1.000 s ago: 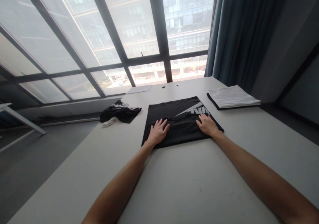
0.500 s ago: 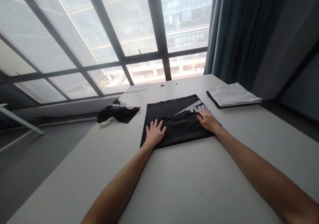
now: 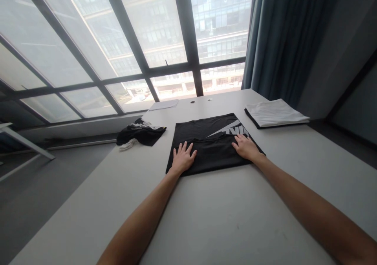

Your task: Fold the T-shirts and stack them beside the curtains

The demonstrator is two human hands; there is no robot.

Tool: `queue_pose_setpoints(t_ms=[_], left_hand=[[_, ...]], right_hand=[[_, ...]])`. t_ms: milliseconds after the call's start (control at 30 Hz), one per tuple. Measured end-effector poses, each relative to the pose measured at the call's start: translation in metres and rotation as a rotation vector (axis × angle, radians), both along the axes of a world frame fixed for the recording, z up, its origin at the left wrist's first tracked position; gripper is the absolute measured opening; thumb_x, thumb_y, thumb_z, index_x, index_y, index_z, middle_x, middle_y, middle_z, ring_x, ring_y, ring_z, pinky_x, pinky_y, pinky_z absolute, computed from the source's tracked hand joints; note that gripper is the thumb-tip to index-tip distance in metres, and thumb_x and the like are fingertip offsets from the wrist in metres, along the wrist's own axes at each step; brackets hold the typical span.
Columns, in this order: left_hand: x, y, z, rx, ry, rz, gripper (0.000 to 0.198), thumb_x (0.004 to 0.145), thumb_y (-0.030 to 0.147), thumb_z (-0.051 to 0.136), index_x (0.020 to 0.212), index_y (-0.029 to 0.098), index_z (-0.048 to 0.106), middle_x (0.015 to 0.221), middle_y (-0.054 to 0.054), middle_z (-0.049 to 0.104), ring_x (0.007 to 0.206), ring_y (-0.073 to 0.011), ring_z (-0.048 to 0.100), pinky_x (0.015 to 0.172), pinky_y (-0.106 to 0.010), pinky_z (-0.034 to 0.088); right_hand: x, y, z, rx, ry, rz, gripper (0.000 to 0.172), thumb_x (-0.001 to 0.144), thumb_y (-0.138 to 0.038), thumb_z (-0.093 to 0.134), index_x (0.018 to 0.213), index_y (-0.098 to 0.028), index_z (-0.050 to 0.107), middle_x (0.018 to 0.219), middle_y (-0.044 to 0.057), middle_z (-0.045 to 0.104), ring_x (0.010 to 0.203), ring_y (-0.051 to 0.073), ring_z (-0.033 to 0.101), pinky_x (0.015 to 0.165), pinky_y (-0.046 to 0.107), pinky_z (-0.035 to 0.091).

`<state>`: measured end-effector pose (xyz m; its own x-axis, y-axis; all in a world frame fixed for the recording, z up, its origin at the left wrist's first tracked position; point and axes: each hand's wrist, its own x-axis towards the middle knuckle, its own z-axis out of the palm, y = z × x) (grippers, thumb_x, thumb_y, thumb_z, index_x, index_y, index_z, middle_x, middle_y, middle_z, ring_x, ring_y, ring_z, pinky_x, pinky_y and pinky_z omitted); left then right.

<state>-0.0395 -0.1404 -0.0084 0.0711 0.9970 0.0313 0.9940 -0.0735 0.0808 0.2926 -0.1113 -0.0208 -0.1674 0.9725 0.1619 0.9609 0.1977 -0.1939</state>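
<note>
Flat beneath two bare hands, a black garment lies in the middle of a white table, its near part folded over toward a grey print on the far half. A person's left hand rests palm down near the garment's left edge, fingers fanned apart; the right hand lies palm down near the right edge, fingers more loosely spread, their tips beside the print. Neither hand pinches the fabric. Beyond the left hand, a crumpled black-and-white heap sits at the table's left edge. To the right, well apart from the heap, white cloth lies folded over a black layer, near a blue curtain.
</note>
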Motion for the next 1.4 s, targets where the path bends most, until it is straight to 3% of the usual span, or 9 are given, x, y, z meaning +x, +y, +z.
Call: queue_pose_setpoints(t_ms=[100, 200, 333, 500, 733, 867, 1167, 1400], left_hand=[[-0.006, 0.000, 0.005, -0.021, 0.011, -0.050, 0.063, 0.102, 0.060, 0.028, 0.158, 0.032, 0.033, 0.167, -0.004, 0.020, 0.155, -0.0316, 0.015, 0.121, -0.061, 0.014], [0.000, -0.007, 0.013, 0.063, 0.029, -0.083, 0.061, 0.103, 0.057, 0.029, 0.156, 0.030, 0.037, 0.166, -0.004, 0.024, 0.154, -0.0316, 0.015, 0.122, -0.060, 0.013], [0.031, -0.025, 0.018, 0.168, -0.006, -0.253, 0.059, 0.105, 0.053, 0.024, 0.158, 0.028, 0.033, 0.166, -0.001, 0.025, 0.155, -0.0264, 0.015, 0.124, -0.053, 0.015], [0.059, -0.041, 0.006, 0.031, -0.012, -0.410, 0.060, 0.104, 0.053, 0.028, 0.160, 0.029, 0.029, 0.167, 0.000, 0.021, 0.155, -0.0259, 0.013, 0.124, -0.054, 0.014], [0.057, -0.041, -0.002, 0.022, -0.025, -0.417, 0.062, 0.104, 0.053, 0.029, 0.161, 0.028, 0.025, 0.167, -0.001, 0.021, 0.155, -0.0271, 0.014, 0.124, -0.056, 0.013], [0.059, -0.042, -0.004, 0.035, -0.048, -0.420, 0.062, 0.103, 0.049, 0.033, 0.160, 0.027, 0.026, 0.167, -0.003, 0.022, 0.155, -0.0280, 0.016, 0.123, -0.057, 0.013], [0.047, -0.035, 0.021, 0.111, -0.118, -0.331, 0.053, 0.103, 0.037, 0.037, 0.154, 0.025, 0.040, 0.165, -0.005, 0.030, 0.153, -0.0277, 0.021, 0.122, -0.056, 0.021], [0.042, -0.034, 0.013, 0.115, -0.049, -0.304, 0.053, 0.102, 0.035, 0.040, 0.153, 0.023, 0.042, 0.163, -0.008, 0.033, 0.152, -0.0307, 0.024, 0.120, -0.060, 0.021]], right_hand=[[-0.010, -0.016, 0.010, 0.020, -0.025, -0.072, 0.047, 0.100, -0.039, 0.041, 0.132, -0.012, 0.060, 0.146, 0.022, 0.054, 0.138, 0.034, 0.045, 0.116, 0.056, 0.026], [-0.027, -0.032, 0.021, 0.123, 0.026, -0.079, 0.049, 0.101, -0.036, 0.038, 0.136, -0.009, 0.057, 0.146, 0.023, 0.053, 0.140, 0.035, 0.042, 0.117, 0.055, 0.024], [-0.057, -0.049, 0.022, 0.159, 0.109, 0.086, 0.055, 0.101, -0.036, 0.034, 0.149, -0.011, 0.045, 0.159, 0.016, 0.040, 0.149, 0.028, 0.030, 0.121, 0.048, 0.022], [-0.078, -0.061, 0.006, 0.029, 0.067, 0.280, 0.058, 0.101, -0.036, 0.036, 0.153, -0.010, 0.041, 0.162, 0.015, 0.033, 0.152, 0.027, 0.025, 0.122, 0.051, 0.019], [-0.080, -0.066, 0.011, 0.077, 0.104, 0.349, 0.057, 0.101, -0.032, 0.034, 0.154, -0.012, 0.040, 0.163, 0.012, 0.032, 0.152, 0.024, 0.024, 0.124, 0.048, 0.016], [-0.082, -0.068, 0.008, 0.010, 0.084, 0.381, 0.058, 0.100, -0.030, 0.035, 0.154, -0.010, 0.039, 0.161, 0.013, 0.034, 0.152, 0.025, 0.025, 0.123, 0.051, 0.017], [-0.081, -0.068, 0.005, 0.024, 0.070, 0.375, 0.059, 0.100, -0.031, 0.036, 0.154, -0.007, 0.039, 0.161, 0.016, 0.034, 0.151, 0.026, 0.027, 0.123, 0.049, 0.018], [-0.083, -0.069, 0.004, 0.044, 0.070, 0.370, 0.058, 0.099, -0.026, 0.035, 0.153, -0.006, 0.039, 0.161, 0.016, 0.035, 0.151, 0.026, 0.027, 0.123, 0.050, 0.019]])
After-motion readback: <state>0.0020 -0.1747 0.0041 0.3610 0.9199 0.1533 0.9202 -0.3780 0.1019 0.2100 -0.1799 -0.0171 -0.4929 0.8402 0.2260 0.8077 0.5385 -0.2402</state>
